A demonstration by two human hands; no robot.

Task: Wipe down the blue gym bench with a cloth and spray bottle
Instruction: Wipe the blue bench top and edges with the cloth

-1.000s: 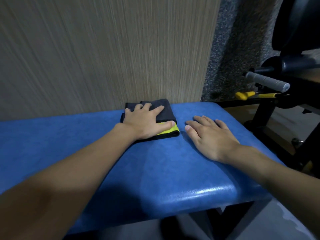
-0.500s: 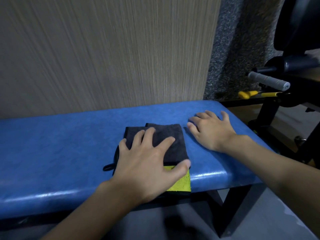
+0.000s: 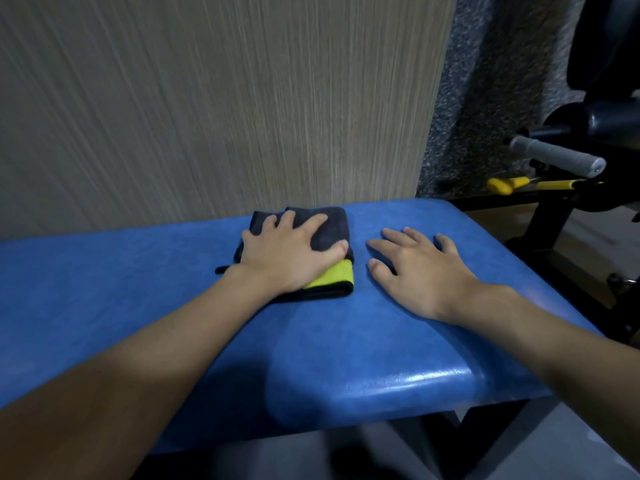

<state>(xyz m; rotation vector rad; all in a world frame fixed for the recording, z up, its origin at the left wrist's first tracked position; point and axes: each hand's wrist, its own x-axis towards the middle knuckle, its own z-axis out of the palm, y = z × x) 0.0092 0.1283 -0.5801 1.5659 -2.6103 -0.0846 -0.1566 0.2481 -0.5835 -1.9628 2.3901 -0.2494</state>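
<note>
The blue padded gym bench (image 3: 145,306) runs across the view from left to right, its far edge against a wall. A folded dark grey cloth (image 3: 332,226) with a yellow-green underside lies on the bench near that far edge. My left hand (image 3: 287,254) presses flat on the cloth with fingers spread. Just to the right of the cloth, my right hand (image 3: 419,271) rests palm down on the bare bench pad, fingers straight. No spray bottle is in view.
A beige textured wall (image 3: 207,98) rises right behind the bench. Black gym equipment with a grey foam handle (image 3: 557,157) and a yellow-tipped part (image 3: 502,185) stands at the right. The bench's right end (image 3: 519,375) drops to grey floor.
My left hand has pushed the cloth from the bench's near edge back to the far edge by the wall. My right hand stays flat on the pad.
</note>
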